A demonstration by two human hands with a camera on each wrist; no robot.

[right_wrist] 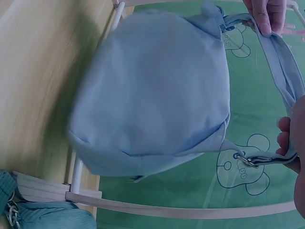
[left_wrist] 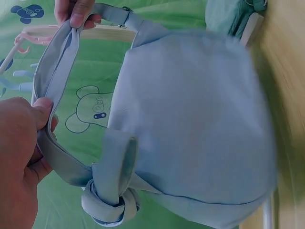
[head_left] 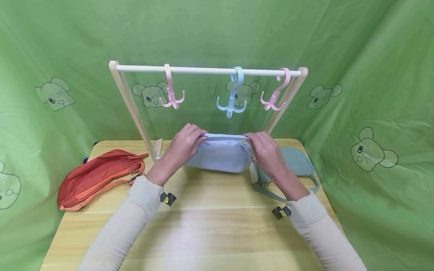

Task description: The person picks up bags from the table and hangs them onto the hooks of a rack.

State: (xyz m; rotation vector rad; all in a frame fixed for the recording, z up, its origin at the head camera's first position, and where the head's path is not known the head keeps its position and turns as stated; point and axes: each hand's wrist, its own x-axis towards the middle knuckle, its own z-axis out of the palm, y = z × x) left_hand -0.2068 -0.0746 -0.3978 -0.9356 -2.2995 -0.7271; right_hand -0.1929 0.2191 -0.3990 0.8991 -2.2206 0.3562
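A light blue bag [head_left: 220,156] hangs by its strap over the table, between my two hands. My left hand [head_left: 185,144] pinches one end of the strap [left_wrist: 59,78], thumb on top. At the other end, my right hand [head_left: 266,150] grips the same strap with curled fingers. In the left wrist view a knotted strap end [left_wrist: 112,200] dangles beside the bag. A metal buckle [right_wrist: 245,160] shows near my right hand. Above and behind the bag, a light blue hook [head_left: 231,98] hangs from the white bar [head_left: 203,70] of a wooden-sided rack.
Two pink hooks [head_left: 171,92] [head_left: 275,94] hang on the bar, left and right. A red bag [head_left: 98,177] lies at the table's left, a teal bag [head_left: 295,162] at the right behind my right forearm. Green cloth [head_left: 210,34] surrounds the wooden table [head_left: 203,229].
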